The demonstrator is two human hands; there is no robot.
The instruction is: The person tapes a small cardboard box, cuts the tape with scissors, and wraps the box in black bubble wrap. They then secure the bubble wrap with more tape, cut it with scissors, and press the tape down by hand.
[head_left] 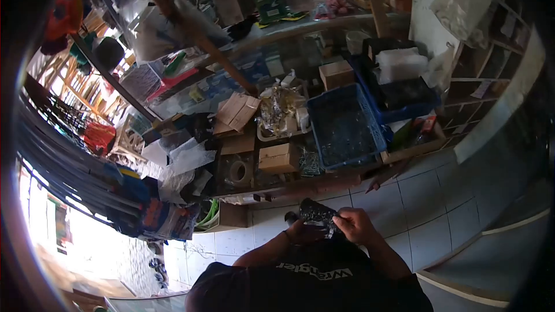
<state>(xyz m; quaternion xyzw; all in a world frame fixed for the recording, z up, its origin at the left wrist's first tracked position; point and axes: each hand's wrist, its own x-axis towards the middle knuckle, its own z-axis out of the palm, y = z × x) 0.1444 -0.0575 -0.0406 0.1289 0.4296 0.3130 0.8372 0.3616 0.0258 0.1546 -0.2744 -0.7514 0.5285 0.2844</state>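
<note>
In front of my chest I hold a black, shiny item with pale specks; it looks like a crinkled plastic bag, but its kind is unclear. My right hand is closed, its thumb and fingers pinching the item's right edge. Under its lower left side is my left hand, curled against it, with the fingers partly hidden. A small dark round end shows beside the left hand; whether it belongs to the same item I cannot tell.
Ahead stands a cluttered counter with a blue crate, a small cardboard box, a tape roll and a basket of clear-wrapped pieces. An open carton sits on the tiled floor. Shelving rises at right.
</note>
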